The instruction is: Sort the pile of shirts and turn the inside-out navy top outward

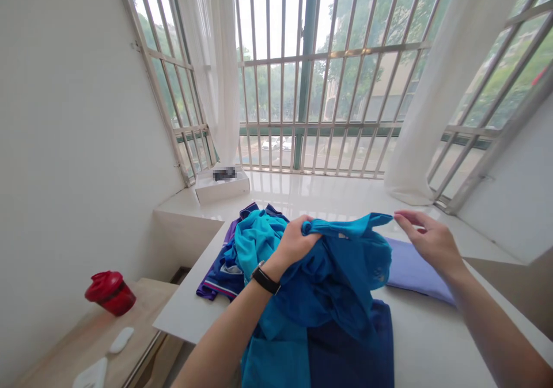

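Observation:
My left hand (298,244) grips a bunched fold of a blue garment (341,278), which hangs down over the white tabletop (190,313). At the far end of the garment's taut upper edge, my right hand (427,241) pinches the corner in its fingertips. A folded lavender garment (415,270) lies under and just behind that hand. To the left of my left hand is a heap of teal shirt (259,241) and navy-purple clothing (220,275). A black band (265,279) circles my left wrist.
A white box (222,185) with a blurred top sits on the glossy white window ledge (328,195). A red lidded cup (111,293) and white items stand on a lower wooden shelf (125,324) at left. Barred windows and sheer curtains stand behind.

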`<state>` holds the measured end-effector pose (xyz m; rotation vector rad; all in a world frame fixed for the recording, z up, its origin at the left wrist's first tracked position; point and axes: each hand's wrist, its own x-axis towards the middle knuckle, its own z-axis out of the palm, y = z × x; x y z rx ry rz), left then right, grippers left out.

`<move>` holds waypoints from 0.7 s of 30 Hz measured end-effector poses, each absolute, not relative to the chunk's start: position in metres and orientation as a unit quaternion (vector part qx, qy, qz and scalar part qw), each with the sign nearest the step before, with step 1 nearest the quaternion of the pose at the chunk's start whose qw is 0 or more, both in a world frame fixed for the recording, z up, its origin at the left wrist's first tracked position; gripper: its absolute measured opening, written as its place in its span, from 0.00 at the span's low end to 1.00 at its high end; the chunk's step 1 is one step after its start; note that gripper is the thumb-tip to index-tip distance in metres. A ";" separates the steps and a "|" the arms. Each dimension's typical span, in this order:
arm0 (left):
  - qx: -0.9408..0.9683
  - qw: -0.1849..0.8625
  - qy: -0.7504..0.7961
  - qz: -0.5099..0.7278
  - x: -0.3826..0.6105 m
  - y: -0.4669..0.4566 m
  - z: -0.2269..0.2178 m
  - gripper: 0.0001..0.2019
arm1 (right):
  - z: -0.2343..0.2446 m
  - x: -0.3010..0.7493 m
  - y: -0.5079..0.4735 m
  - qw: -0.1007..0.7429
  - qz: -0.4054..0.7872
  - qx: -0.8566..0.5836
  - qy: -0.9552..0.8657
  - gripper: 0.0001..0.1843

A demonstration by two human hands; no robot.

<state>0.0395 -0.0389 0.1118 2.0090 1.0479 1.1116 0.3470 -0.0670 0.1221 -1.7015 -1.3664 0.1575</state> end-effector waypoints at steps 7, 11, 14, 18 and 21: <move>0.817 0.065 0.529 0.220 0.014 -0.025 0.097 0.25 | -0.021 0.428 -0.072 0.191 0.025 -0.833 -0.519 0.42; 0.869 -0.008 0.475 0.138 0.020 -0.042 0.087 0.25 | -0.050 0.421 -0.073 0.187 -0.032 -0.845 -0.501 0.42; 0.892 -0.024 0.426 0.151 0.021 -0.048 0.085 0.22 | -0.050 0.417 -0.070 0.204 -0.043 -0.841 -0.499 0.36; 0.909 -0.027 0.386 0.157 0.020 -0.049 0.082 0.19 | -0.042 0.415 -0.069 0.248 -0.038 -0.846 -0.471 0.32; 0.917 -0.023 0.371 0.146 0.019 -0.049 0.078 0.18 | -0.034 0.419 -0.070 0.250 0.005 -0.848 -0.468 0.29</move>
